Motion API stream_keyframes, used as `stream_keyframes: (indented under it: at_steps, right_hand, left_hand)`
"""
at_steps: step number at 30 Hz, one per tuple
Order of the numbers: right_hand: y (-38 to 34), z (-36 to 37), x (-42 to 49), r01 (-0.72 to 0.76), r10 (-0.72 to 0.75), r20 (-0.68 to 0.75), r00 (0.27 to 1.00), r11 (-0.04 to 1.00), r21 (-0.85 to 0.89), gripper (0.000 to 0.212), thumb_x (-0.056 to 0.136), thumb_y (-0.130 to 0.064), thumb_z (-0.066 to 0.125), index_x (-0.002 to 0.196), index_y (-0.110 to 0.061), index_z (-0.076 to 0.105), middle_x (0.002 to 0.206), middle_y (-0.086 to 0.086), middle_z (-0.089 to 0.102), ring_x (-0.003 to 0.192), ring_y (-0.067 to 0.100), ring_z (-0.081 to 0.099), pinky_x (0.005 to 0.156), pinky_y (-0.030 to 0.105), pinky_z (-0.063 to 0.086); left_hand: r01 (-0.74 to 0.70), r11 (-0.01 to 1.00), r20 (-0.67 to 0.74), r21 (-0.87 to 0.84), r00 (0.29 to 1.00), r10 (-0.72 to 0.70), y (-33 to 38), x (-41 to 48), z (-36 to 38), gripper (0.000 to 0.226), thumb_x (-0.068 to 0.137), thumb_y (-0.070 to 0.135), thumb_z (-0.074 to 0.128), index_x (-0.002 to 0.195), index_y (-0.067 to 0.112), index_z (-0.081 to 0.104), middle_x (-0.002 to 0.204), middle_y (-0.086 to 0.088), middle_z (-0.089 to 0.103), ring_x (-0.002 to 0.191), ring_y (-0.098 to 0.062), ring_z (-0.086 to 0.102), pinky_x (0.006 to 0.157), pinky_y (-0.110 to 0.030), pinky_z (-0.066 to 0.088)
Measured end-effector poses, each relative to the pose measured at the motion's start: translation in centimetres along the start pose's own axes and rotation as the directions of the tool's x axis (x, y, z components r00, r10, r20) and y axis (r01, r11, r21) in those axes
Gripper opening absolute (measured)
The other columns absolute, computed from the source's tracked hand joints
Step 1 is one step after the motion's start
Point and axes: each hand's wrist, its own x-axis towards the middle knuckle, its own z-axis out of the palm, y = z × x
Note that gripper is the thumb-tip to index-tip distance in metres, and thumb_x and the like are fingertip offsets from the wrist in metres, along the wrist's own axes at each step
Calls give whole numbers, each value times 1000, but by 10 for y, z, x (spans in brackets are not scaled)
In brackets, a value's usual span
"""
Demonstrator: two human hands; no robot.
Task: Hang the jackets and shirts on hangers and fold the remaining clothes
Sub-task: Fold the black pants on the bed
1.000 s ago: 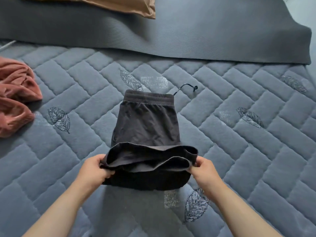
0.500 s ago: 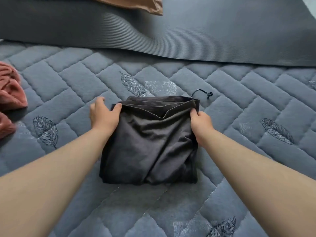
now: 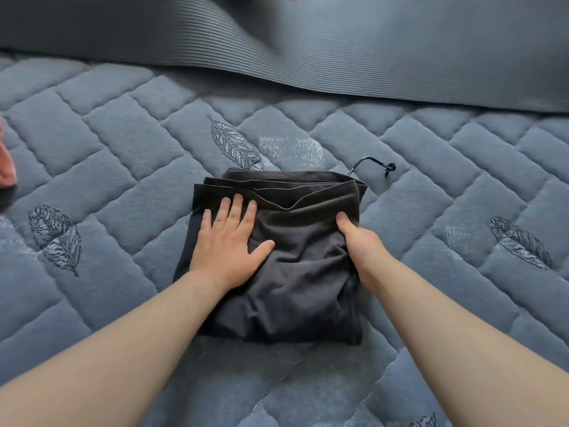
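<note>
A dark grey pair of shorts (image 3: 295,272) lies folded into a rough square on the quilted blue bed cover (image 3: 123,167). Its black drawstring (image 3: 374,164) sticks out at the far right corner. My left hand (image 3: 229,241) lies flat on the left half of the fold, fingers straight and spread. My right hand (image 3: 360,245) rests along the right edge of the bundle; its thumb lies on the cloth and its fingers are hidden at the side, so I cannot tell whether they hold the fabric.
A dark grey ribbed mat (image 3: 338,47) runs across the far side of the bed. The edge of a rust-pink garment (image 3: 6,167) shows at the far left. Quilted cover stretches on both sides of the shorts.
The lower half of the shorts was lifted and laid over the waistband. Both hands then left the far corners; the left hand now lies flat on the fold.
</note>
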Motion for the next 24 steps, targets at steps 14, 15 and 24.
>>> stream_keyframes:
  at_steps: [14,15,24]
  right_hand:
    - [66,-23,-104,52,-33,216,976,995,-80,23,81,-23,72,103,-19,69,103,-4,75,100,16,69,93,39,54]
    - [69,-26,-106,55,-42,198,979,997,-61,16,85,-13,68,99,-18,70,98,-6,76,98,16,69,90,38,54]
    - [116,-44,-164,-111,153,184,971,969,-219,18,77,-3,70,94,-11,71,91,4,76,99,24,67,93,40,51]
  left_hand:
    - [573,-254,627,-779,697,-348,-27,-130,-20,13,92,15,59,104,17,65,98,0,75,83,-16,71,60,-31,55]
    - [573,-254,627,-779,710,-321,-27,-130,-22,15,92,10,58,105,16,65,98,-1,76,82,-16,72,58,-31,56]
    - [658,-410,772,-632,485,-411,-12,-215,-29,26,78,-4,67,103,1,61,89,-20,70,76,-31,64,61,-38,54]
